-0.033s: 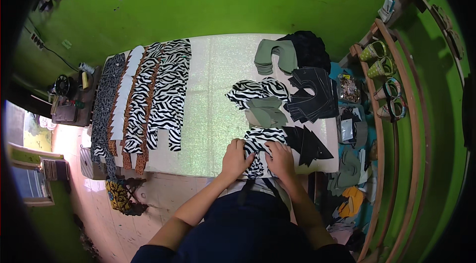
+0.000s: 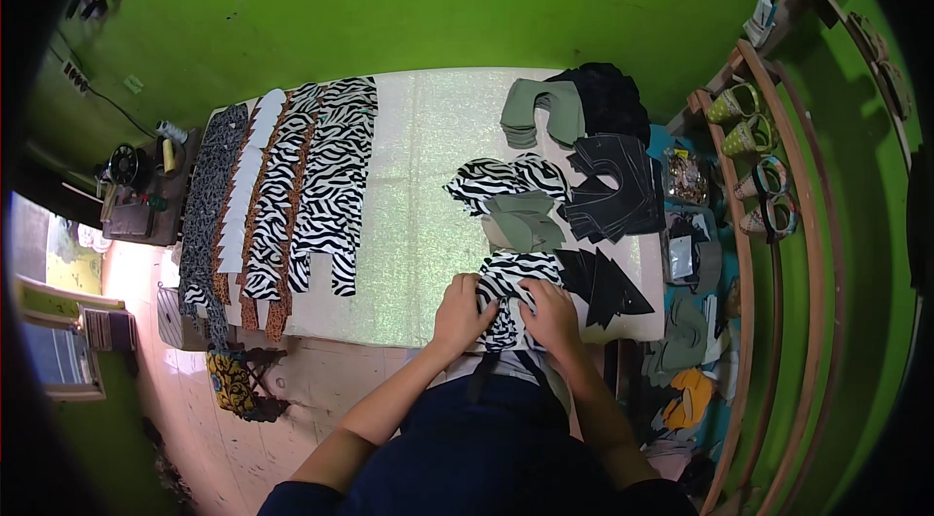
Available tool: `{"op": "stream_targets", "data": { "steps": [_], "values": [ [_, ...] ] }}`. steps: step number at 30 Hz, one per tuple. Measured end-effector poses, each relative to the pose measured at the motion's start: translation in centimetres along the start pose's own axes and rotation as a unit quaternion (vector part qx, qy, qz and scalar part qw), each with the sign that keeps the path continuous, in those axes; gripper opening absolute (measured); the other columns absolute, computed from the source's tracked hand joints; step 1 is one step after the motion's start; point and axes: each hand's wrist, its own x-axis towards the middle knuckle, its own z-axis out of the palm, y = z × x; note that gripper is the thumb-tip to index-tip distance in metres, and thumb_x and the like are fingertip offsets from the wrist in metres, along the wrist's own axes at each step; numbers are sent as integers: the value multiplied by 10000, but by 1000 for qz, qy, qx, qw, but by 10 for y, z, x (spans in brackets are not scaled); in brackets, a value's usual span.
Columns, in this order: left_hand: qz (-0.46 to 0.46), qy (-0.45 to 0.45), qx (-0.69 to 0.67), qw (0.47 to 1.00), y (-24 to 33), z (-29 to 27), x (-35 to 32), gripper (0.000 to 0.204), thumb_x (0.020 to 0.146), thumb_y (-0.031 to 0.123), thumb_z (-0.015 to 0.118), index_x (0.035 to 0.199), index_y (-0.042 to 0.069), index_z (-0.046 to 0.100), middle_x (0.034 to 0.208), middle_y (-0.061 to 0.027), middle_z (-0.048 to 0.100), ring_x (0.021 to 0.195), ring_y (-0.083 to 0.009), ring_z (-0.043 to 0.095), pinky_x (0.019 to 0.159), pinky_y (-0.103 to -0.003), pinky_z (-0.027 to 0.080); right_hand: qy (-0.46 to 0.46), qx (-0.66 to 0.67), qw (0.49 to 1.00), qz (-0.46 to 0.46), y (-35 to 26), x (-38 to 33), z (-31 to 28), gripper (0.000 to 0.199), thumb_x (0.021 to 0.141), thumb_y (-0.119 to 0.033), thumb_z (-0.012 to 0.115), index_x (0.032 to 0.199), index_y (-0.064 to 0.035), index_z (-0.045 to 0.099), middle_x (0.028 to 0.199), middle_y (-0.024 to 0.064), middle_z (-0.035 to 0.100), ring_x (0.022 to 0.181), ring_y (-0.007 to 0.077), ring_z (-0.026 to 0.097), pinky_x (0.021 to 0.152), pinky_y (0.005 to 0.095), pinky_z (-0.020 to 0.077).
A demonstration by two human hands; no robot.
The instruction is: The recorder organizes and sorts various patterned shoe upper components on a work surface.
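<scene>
At the near edge of the table, my left hand (image 2: 461, 314) grips the left side of a zebra-print fabric piece (image 2: 502, 323), thumb pointing inward. My right hand (image 2: 551, 314) has hold of its right side, fingers curled over it. Beneath and just beyond lies more zebra-print fabric (image 2: 520, 268). Farther back are green-grey cut pieces (image 2: 520, 222) and another zebra-print stack (image 2: 486, 180). Pointed black cut pieces (image 2: 613, 287) lie to the right of my right hand. How many layers my fingers hold cannot be made out.
Overlapping rows of zebra-print pieces (image 2: 331, 176) cover the table's left part. Curved green-grey pieces (image 2: 518, 117) and black ones (image 2: 613, 190) are stacked at the back right. A wooden rack (image 2: 778, 253) with shoes (image 2: 747, 132) stands right. A sewing machine (image 2: 126, 171) is at left.
</scene>
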Motion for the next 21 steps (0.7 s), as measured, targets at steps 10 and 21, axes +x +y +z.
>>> {"op": "stream_targets", "data": {
  "steps": [10, 21],
  "values": [
    [-78, 47, 60, 994, -33, -68, 20, 488, 723, 264, 661, 1084, -34, 523, 911, -183, 572, 849, -331, 569, 741, -386, 468, -71, 87, 991, -65, -36, 77, 34, 251, 783, -189, 616, 1020, -108, 595, 899, 119, 566, 876, 314, 555, 745, 378, 452],
    [-157, 54, 185, 968, -98, -68, 54, 420, 721, 267, 636, 1020, 0, 509, 972, -169, 525, 890, -328, 534, 735, -397, 481, -93, -38, 989, -107, -51, 127, 117, 254, 770, -183, 615, 1008, -97, 592, 927, 99, 555, 927, 270, 533, 769, 378, 437]
  ]
}}
